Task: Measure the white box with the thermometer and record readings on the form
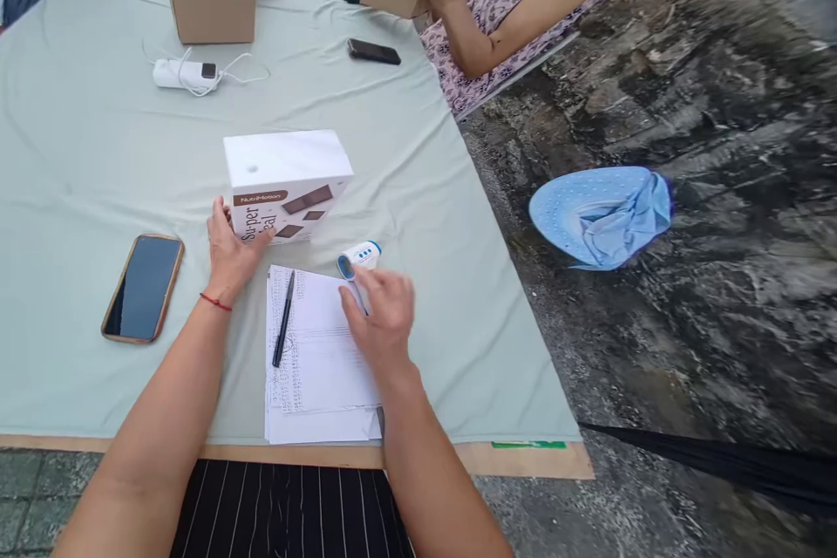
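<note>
Left of centre: box (288, 170) in my left fingers (218, 214), its lettering (249, 223) partly covered; centre: thermometer (364, 252) partly behind my right fingers (385, 283), hold indiscernible.

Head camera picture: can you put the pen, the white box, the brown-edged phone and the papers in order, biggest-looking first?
1. Papers, partly hidden by the right hand
2. White box
3. Brown-edged phone
4. Pen, long but very thin

That's just how big they look here.
</note>
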`<state>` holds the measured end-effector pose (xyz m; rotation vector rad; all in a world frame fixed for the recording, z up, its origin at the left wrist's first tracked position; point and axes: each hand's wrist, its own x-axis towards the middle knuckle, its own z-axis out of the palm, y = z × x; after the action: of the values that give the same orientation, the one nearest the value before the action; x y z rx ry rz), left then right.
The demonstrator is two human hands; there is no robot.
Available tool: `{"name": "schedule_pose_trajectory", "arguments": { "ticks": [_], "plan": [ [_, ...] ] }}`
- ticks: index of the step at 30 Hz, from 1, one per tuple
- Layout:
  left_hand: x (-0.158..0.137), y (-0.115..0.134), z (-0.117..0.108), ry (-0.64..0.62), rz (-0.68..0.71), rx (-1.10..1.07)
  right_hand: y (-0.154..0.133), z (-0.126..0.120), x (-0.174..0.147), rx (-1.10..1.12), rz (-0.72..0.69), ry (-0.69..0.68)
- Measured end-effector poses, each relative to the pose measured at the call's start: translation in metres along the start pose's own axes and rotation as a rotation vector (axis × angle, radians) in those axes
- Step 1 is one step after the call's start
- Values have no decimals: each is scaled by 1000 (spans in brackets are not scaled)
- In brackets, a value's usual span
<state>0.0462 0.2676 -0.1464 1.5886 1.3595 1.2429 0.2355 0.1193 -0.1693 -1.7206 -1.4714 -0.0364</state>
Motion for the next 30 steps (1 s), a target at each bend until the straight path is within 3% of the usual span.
{"name": "schedule_pose_trajectory", "arguments": {
  "ticks": [2, 4, 9, 11, 13, 16, 19, 22, 24, 30],
  "plan": [
    [-4, 5, -3, 1, 1, 137, -15, 9, -3, 149, -173, -177],
    [-7, 11, -10, -44, -58, 283, -26, 18, -5, 145, -280, -290],
    [-11, 26, -32, -254, -275, 682, -27, 20, -7, 12, -350, -407],
    [-12, 31, -35, -364, -271, 766, -22, 14, -8, 78, -322, -378],
    [-14, 36, -34, -543, -233, 732, -19, 8, -10, 227, -230, -258],
    [-19, 41, -27, -749, -180, 660, -19, 3, -14, 555, 59, 1],
    [-23, 41, -18, -721, -122, 756, -23, 2, -14, 798, 319, 42],
    [-27, 35, -10, -660, -59, 817, -25, 4, -12, 807, 443, -125],
    [-31, 27, -5, -632, -42, 809, -26, 6, -10, 709, 477, -175],
    [-38, 15, 6, -567, -65, 614, -32, 11, -10, 469, 419, -119]
  ]
}}
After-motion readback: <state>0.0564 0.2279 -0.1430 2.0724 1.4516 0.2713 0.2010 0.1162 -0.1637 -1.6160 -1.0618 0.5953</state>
